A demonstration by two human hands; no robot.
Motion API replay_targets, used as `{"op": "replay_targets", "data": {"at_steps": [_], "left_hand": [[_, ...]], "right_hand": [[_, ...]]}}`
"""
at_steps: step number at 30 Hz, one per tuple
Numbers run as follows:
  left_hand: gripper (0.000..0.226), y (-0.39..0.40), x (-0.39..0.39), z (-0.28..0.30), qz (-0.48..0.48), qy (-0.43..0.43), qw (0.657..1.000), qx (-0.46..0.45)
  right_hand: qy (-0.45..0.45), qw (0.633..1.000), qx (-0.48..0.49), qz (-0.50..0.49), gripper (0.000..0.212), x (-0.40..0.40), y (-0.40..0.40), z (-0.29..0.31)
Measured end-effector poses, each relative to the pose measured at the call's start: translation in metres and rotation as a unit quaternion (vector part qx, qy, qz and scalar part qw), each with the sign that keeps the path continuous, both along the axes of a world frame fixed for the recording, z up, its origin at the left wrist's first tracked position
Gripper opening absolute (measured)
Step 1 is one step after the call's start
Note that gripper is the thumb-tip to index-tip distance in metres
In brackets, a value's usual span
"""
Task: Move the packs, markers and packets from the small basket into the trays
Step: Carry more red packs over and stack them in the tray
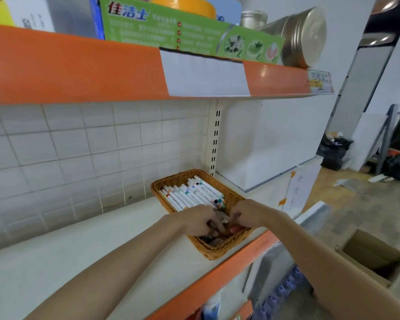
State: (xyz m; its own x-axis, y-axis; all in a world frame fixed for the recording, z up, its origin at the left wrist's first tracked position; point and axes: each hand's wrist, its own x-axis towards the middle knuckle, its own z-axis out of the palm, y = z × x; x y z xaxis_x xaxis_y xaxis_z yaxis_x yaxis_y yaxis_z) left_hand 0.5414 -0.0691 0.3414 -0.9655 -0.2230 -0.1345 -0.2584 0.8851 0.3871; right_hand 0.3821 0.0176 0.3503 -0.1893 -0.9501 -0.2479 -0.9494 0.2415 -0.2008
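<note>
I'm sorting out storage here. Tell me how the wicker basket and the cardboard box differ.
The wicker basket sits up on the white shelf; the cardboard box stands down on the floor. The basket is woven and shallow; the box has plain flat walls and looks deeper. The basket holds white markers, with both hands reaching in; nothing shows inside the box. Both are brownish and open on top.

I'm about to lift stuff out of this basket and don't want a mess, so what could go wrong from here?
1. The basket sits at the shelf's front edge; tugging with both hands, left hand and right hand, could tip it off.
2. The markers lie loose in a heap; digging at the near end may roll some out.
3. What the fingers hold is blurred and partly hidden, so an unsure grip could drop small items toward the open box below.
</note>
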Motion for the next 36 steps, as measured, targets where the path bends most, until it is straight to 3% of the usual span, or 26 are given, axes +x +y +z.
{"op": "replay_targets", "data": {"at_steps": [12,15,21,26,36], "left_hand": [[0.028,-0.009,-0.008,-0.013,-0.028,-0.031,0.999,0.01],[0.03,-0.01,-0.008,-0.013,-0.025,-0.034,0.999,0.008],[0.022,-0.012,-0.005,-0.01,-0.03,-0.014,0.998,0.048],[0.017,-0.006,0.002,-0.004,0.04,0.082,0.987,0.134],[0.018,0.043,0.036,0.022,0.155,0.223,0.958,0.091]], "right_hand": [[0.022,1.0,-0.005,-0.003,0.026,0.001,0.007,0.005],[0.025,0.999,-0.033,-0.008,0.018,0.001,0.009,0.001],[0.007,0.992,-0.12,-0.032,0.023,0.009,0.018,-0.001],[-0.002,0.98,-0.191,-0.053,0.023,0.018,0.028,-0.004],[-0.046,0.946,-0.317,-0.05,0.025,0.056,0.069,0.002]]}}
